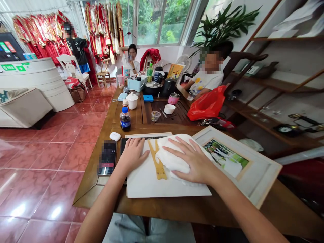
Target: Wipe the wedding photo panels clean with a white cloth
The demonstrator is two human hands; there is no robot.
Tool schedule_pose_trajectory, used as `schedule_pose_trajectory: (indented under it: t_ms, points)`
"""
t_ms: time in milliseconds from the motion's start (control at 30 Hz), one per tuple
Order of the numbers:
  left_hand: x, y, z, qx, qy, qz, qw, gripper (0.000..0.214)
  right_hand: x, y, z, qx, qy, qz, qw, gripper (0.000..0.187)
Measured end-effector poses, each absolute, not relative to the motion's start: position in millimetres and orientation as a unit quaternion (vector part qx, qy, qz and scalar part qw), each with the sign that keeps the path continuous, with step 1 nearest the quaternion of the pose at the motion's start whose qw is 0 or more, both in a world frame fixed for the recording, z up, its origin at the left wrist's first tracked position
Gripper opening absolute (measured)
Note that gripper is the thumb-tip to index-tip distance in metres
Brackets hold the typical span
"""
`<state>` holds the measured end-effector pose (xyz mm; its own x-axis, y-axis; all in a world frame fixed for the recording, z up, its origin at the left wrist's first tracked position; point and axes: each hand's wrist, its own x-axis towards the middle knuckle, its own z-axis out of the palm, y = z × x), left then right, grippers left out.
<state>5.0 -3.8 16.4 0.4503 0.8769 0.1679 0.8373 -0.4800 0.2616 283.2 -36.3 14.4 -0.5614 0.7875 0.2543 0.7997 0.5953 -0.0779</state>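
Note:
A white board [141, 184] lies flat on the wooden table in front of me. My left hand [133, 156] rests on its upper left part, palm down with the fingers stretched out. On the board's right side is a bunched white cloth [174, 158]. Spread fingers of my right hand [193, 157] press flat on this cloth. Between my hands a tan-gold, forked flat piece [159, 163] shows on the board, its right prong beside the cloth. The cloth and my right hand hide part of the board.
A framed photo [263, 172] lies at right, partly under the board's side. Left are a phone [107, 158] and a white earbud case [115, 136]. Beyond stand a dark bottle [125, 120], a lidded white cup [132, 101] and a red bag [209, 104]. Two people sit farther back.

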Motion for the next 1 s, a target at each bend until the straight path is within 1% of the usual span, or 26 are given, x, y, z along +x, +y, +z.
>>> schedule_pose_trajectory:
  t_ms: [100,267,567,700,800,1000]
  points:
    - [5.0,-3.3,16.6,0.849,0.504,0.143,0.067,0.056,280.2,-26.7,14.0,-0.466,-0.873,-0.013,0.141,0.075]
    - [5.9,-1.0,12.5,0.829,0.532,0.160,0.067,0.045,280.9,-30.4,13.7,-0.458,-0.877,0.000,0.147,0.072]
    - [5.1,0.3,9.3,0.816,0.545,0.179,0.067,0.041,287.4,-95.1,8.4,-0.433,-0.887,0.002,0.159,0.081]
    - [4.5,0.4,11.0,0.820,0.541,0.175,0.069,0.041,290.1,-109.6,5.9,-0.432,-0.888,-0.005,0.158,0.081]
    - [3.6,1.1,11.8,0.829,0.527,0.174,0.075,0.041,289.7,-99.6,8.7,-0.435,-0.887,-0.001,0.154,0.075]
    - [2.1,2.8,12.0,0.836,0.515,0.172,0.079,0.042,280.8,-51.5,19.2,-0.459,-0.874,0.027,0.155,0.066]
